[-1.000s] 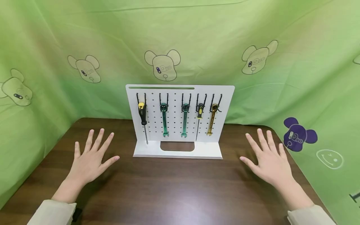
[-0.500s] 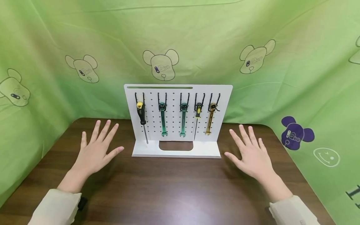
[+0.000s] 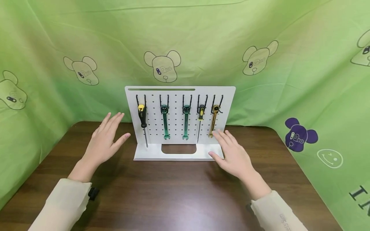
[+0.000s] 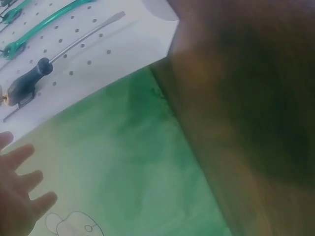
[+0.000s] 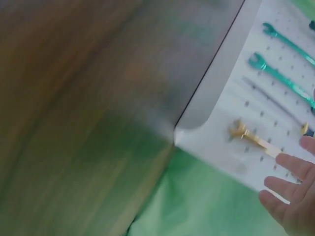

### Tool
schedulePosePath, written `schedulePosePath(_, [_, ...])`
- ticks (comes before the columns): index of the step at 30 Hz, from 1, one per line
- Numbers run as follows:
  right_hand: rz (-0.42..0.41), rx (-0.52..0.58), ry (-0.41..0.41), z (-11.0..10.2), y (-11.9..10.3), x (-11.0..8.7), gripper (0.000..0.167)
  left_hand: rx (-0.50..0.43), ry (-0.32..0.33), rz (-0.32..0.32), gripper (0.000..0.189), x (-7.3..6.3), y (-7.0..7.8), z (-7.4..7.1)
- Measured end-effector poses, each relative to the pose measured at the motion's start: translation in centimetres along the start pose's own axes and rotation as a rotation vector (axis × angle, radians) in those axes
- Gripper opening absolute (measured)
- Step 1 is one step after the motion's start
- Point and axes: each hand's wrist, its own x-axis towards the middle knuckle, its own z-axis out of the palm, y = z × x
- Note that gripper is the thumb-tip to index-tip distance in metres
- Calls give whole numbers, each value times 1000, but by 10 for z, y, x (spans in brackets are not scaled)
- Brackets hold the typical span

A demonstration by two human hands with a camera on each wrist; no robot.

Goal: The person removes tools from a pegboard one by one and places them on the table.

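Note:
My left hand (image 3: 102, 141) hovers left of a white pegboard stand, fingers extended and holding nothing. Nearest to it hangs a black screwdriver with a yellow end (image 3: 142, 117), its blade pointing down. With fingers spread and nothing in them, my right hand (image 3: 233, 155) overlaps the board's lower right corner in the head view. Its fingertips are close to the lower end of a gold wrench (image 3: 213, 120). Between the hands hang a green wrench (image 3: 165, 123), a second green wrench (image 3: 186, 123) and a smaller black-and-yellow screwdriver (image 3: 201, 112).
The white pegboard (image 3: 175, 128) stands on a flat base with a cut-out, on a dark brown wooden table (image 3: 173, 192). Paired black hooks jut from its face. A green printed cloth (image 3: 208, 38) encloses the back and sides.
Both hands have moved inward and forward toward the pegboard, the right one further, from the table's right side to the board's lower right corner. The tools hang as before.

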Motion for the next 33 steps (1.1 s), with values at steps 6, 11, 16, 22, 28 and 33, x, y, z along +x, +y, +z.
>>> schedulePosePath(6, [-26,116,-9,10,-27,11,65,-81,46,5,65,13,3,1])
schedulePosePath(11, [-2,213,-43,22,-47,20,62,-168,59,0,62,20,8,3])
schedulePosePath(16, [20,288,-100,32,-65,31,62,-236,80,27,60,27,9,9])
schedulePosePath(22, [46,366,-186,41,-85,45,62,-299,99,30,58,33,13,16])
schedulePosePath(28, [25,449,-253,51,-101,60,62,-354,125,20,55,38,15,21])
schedulePosePath(33, [12,565,-280,63,-113,75,60,-396,153,11,51,43,16,25])
